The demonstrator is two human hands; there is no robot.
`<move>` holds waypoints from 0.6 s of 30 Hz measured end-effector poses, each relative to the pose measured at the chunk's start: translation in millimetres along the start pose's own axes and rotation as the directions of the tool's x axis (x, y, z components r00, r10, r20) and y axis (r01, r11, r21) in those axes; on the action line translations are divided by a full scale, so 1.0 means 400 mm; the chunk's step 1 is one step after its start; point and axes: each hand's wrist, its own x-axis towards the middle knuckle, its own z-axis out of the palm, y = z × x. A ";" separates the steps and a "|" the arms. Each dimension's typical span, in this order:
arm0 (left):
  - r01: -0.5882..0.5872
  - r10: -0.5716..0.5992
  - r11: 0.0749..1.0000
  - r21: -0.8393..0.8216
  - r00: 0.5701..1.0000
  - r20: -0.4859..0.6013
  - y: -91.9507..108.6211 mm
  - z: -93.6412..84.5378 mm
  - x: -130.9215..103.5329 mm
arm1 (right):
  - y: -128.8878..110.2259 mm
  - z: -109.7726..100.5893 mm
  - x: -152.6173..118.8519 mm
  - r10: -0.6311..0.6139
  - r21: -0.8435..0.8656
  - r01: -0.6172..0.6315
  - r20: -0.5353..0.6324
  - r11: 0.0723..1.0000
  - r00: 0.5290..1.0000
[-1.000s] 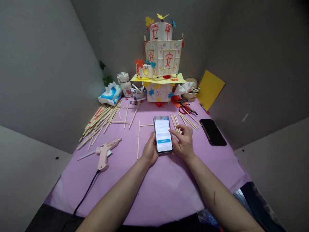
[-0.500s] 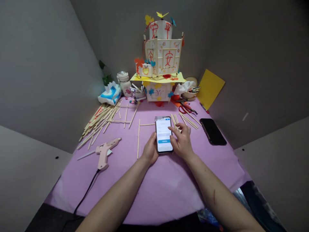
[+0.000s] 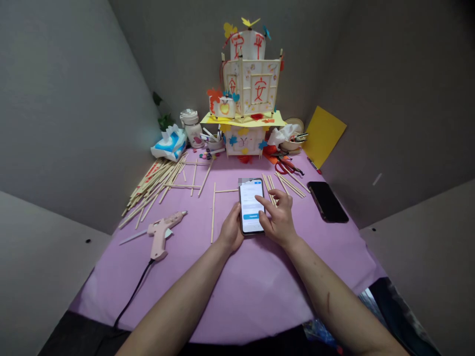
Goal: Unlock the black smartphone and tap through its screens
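Note:
A smartphone [image 3: 249,205] with a lit white screen and a blue button is held upright over the purple cloth. My left hand [image 3: 232,230] is closed on its left and lower edge. Over the right side of the screen is my right hand [image 3: 279,217], index finger stretched out and fingers apart, holding nothing. Whether the fingertip touches the glass I cannot tell. Thin wooden sticks [image 3: 213,217] lie just left of the phone, and a few more [image 3: 272,190] lie behind my right hand.
A pink glue gun [image 3: 160,236] with a black cord lies at left, below a stick pile [image 3: 152,190]. A dark phone [image 3: 327,201] lies at right. Behind stand a paper-and-stick lantern [image 3: 252,89], a jar [image 3: 192,129], tissues [image 3: 169,144] and red-handled scissors [image 3: 285,167].
My right index finger has shifted slightly left, farther over the screen. My left hand and the phone stay in about the same place.

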 end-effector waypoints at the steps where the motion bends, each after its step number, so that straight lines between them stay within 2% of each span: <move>1: -0.002 0.002 1.000 0.001 1.000 0.004 -0.001 -0.002 0.002 | 0.001 -0.002 0.000 -0.001 0.007 0.001 -0.017 1.000 1.000; 6: 0.017 -0.017 1.000 -0.005 0.999 0.033 -0.006 -0.010 0.008 | 0.013 -0.005 -0.001 0.014 0.037 -0.012 -0.061 0.999 0.998; 10: 0.014 -0.014 1.000 0.000 0.999 0.050 -0.005 -0.010 0.006 | 0.017 -0.001 0.000 0.039 0.047 -0.038 -0.020 0.998 0.999; 18: -0.031 0.029 0.999 0.034 0.997 0.073 -0.006 -0.008 0.003 | 0.021 0.011 -0.001 0.167 0.027 -0.168 0.015 0.985 0.986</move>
